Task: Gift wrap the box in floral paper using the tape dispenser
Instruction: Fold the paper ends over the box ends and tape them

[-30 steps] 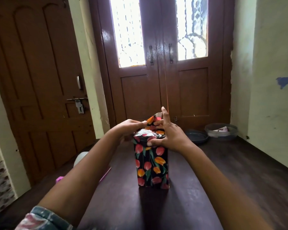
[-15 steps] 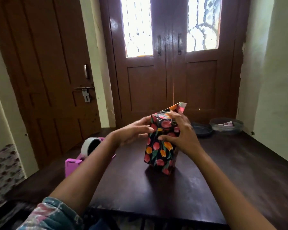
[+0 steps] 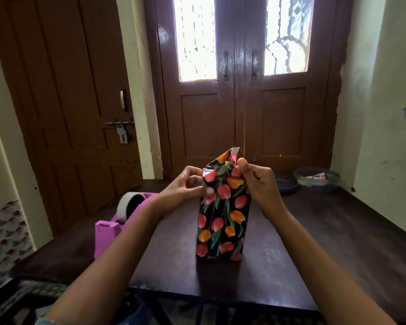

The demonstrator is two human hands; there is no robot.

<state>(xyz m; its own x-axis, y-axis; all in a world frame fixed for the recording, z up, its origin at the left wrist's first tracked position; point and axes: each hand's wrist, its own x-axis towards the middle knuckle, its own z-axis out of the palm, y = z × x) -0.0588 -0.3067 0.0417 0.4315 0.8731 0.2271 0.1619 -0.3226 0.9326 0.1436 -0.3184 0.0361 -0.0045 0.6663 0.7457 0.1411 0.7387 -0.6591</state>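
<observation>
**Both hands at the top fold of the wrapped box**

The box [image 3: 223, 221] stood upright on the dark wooden table [image 3: 326, 231], about midway between the left and right edges and closer to the near edge than the far one. The floral paper [image 3: 220, 231], black with red and orange tulips, covered the whole face turned to the camera. At the top, the paper was not flat. A loose flap rose to a point above the right side, with its pale underside showing at the tip.

The left hand [image 3: 183, 188] was at the upper left corner of the box. Its grip was narrow, with the fingers curled in and the thumb tip pressed on the paper at the front face, pinching the fold there. The right hand [image 3: 260, 184] was at the upper right. Its grip was closed on the base of the raised flap, thumb up against the paper and the other fingers folded behind. Both forearms reached in over the near edge.

The pink tape dispenser [image 3: 108, 233] sat at the left edge, well apart from the box and untouched, with its tape roll [image 3: 127, 205] standing in the cradle.

Towards the far right corner lay a dark shallow dish [image 3: 286, 184] and, just beside it, a clear bowl [image 3: 319, 180]. The bowl held something pale that was too small to make out.
</observation>
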